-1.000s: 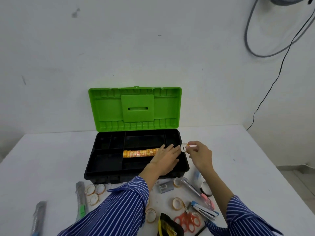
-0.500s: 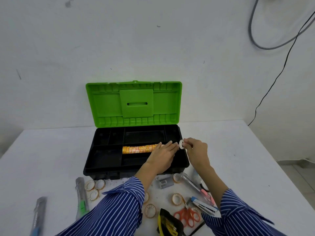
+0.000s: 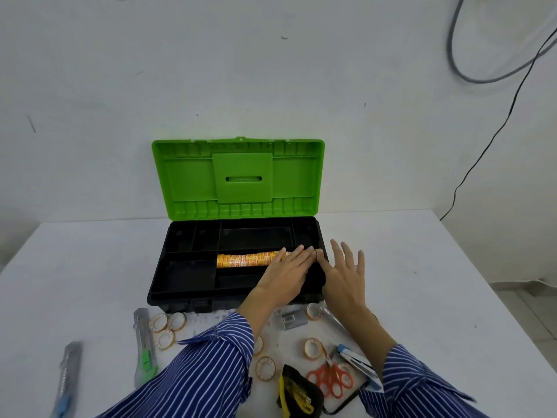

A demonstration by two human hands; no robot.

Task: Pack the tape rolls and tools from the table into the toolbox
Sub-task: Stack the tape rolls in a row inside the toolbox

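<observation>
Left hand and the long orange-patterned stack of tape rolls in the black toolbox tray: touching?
Touching. The head view shows the left hand lying flat, fingers straight, over the right end of the long orange-patterned stack of tape rolls, no gap visible.

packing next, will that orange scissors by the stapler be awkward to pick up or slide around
The orange scissors lie flat, so they probably won't roll. The handle loops look easy to hook. They lie close against the stapler, which a careless lift might nudge.
</observation>
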